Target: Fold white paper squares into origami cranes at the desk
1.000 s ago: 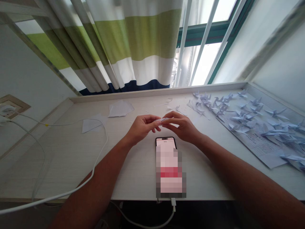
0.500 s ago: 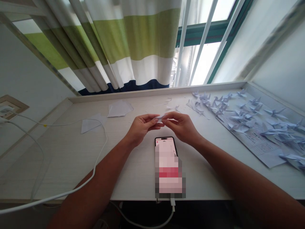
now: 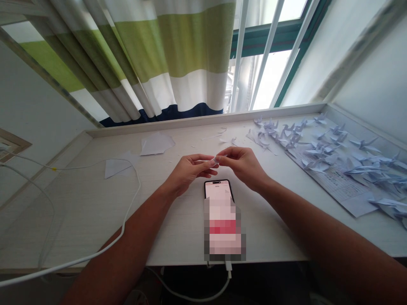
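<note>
Above the desk, my left hand [image 3: 192, 170] and my right hand [image 3: 242, 163] meet at their fingertips. Between them is a small piece of folded white paper [image 3: 216, 161], mostly covered by the fingers. My left thumb and index finger pinch it from the left, with the lower fingers loosely curled. From the right, my right thumb and index finger close on the same paper. Just below the hands lies a phone [image 3: 219, 186] with its screen lit and partly blurred out.
Several folded paper cranes [image 3: 321, 148] cover the desk's right side, some on a printed sheet [image 3: 352, 199]. White paper squares [image 3: 157, 143] lie at the back left, paper scraps [image 3: 229, 140] behind my hands. A white cable [image 3: 130, 212] crosses my left forearm; another plugs into the phone.
My fingertips have closed in further over the folded paper, so less of it shows. My left hand's lower fingers have spread a little. The whole view has shifted slightly.
</note>
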Demonstrator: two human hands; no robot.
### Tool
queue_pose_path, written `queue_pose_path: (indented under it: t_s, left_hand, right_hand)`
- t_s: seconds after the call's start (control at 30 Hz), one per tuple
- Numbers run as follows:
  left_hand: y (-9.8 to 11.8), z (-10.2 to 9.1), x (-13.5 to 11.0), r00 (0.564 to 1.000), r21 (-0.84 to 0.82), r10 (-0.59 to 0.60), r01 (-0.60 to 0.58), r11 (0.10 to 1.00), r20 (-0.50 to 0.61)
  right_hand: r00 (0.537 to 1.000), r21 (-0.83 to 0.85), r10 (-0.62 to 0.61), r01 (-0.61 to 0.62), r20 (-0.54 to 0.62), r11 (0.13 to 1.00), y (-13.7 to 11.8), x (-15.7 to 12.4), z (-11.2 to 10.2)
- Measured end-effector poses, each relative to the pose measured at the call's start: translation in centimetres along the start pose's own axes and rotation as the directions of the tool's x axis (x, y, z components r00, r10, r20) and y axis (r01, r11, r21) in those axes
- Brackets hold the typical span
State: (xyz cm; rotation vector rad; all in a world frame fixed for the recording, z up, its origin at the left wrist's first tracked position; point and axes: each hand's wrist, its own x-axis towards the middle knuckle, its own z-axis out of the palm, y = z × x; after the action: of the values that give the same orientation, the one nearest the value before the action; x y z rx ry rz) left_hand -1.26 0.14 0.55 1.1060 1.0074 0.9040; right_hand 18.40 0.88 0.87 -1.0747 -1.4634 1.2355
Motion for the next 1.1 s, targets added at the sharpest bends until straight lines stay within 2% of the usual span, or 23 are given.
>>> queue_pose_path:
  t_s: [0.37, 0.53, 0.7, 0.87, 1.0, 1.1]
  left_hand:
    - [-0.2, -0.4, 0.2, 0.998, -0.077, -0.016, 0.012, 0.997, -0.058]
    - [0.0, -0.4, 0.2, 0.998, -0.030, -0.009, 0.008, 1.000, -0.061]
    - [0.2, -0.3, 0.1, 0.998, -0.013, -0.026, 0.026, 1.000, -0.057]
    - [0.2, -0.3, -0.1, 0.999, 0.024, -0.027, 0.027, 0.999, -0.027]
    - [-0.2, -0.4, 0.0, 0.996, 0.141, 0.032, -0.020, 0.990, -0.079]
    - [-0.3, -0.3, 0.1, 0.996, 0.172, 0.050, -0.037, 0.984, -0.071]
  right_hand:
    - [0.987, -0.073, 0.031, -0.019, 0.156, 0.997, -0.3, -0.2, -0.5]
    - [0.993, -0.140, -0.006, 0.022, 0.116, 0.990, 0.1, 0.0, -0.4]
    - [0.995, -0.119, -0.045, 0.055, 0.086, 0.991, 0.1, -0.1, 0.0]
    - [0.999, -0.176, -0.033, 0.039, 0.033, 0.984, 0.3, -0.1, 0.3]
    - [0.999, -0.231, 0.004, 0.005, 0.040, 0.973, 0.3, -0.1, 0.7]
    - [0.999, -0.272, 0.038, -0.039, -0.010, 0.961, 0.3, -0.1, 1.0]
